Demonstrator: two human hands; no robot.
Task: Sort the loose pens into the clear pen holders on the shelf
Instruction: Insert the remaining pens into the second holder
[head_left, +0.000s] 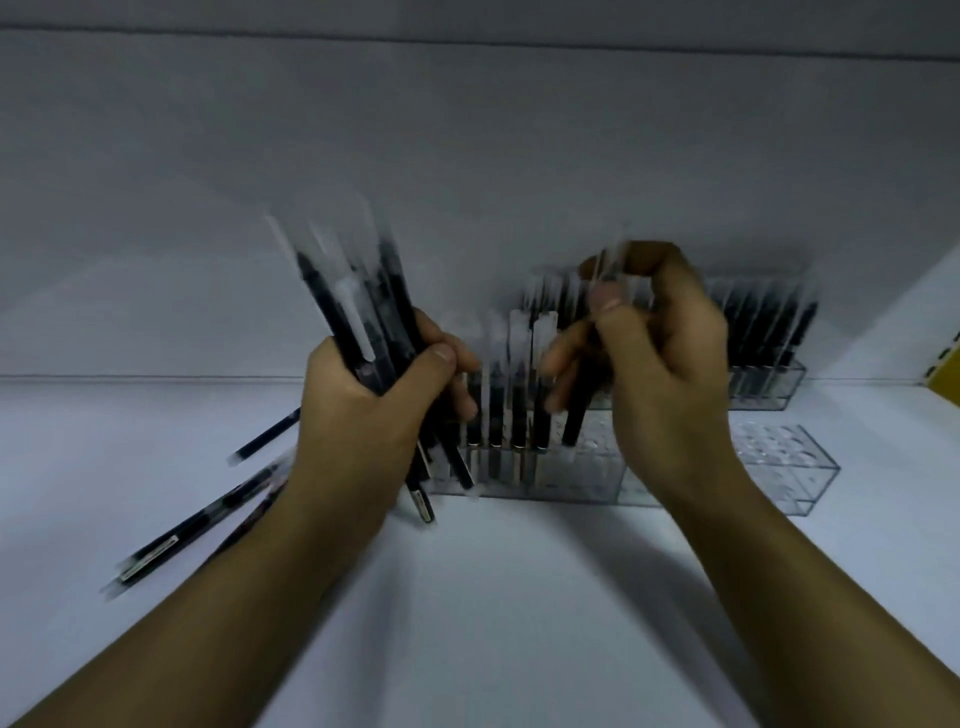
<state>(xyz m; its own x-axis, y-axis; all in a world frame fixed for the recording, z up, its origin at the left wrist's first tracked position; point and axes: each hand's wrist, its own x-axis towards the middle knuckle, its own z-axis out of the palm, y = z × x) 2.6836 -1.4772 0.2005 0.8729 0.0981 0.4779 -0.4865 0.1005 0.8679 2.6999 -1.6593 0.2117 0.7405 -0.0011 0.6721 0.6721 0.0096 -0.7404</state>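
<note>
My left hand (363, 410) grips a bundle of black pens (353, 296) with clear caps, held upright and fanned out. My right hand (660, 358) pinches a single black pen (579, 410) near its clear cap, its lower end just above the top of the near clear pen holder (561, 475). Several pens (517, 384) stand upright in that holder's left part. Three loose pens (202, 514) lie on the white shelf to the left. The view is motion-blurred.
A second clear holder (763, 379) full of black pens stands against the back wall at the right. A clear holder with open holes (789, 467) sits at the right, behind my right wrist. A yellow object (943, 374) shows at the right edge.
</note>
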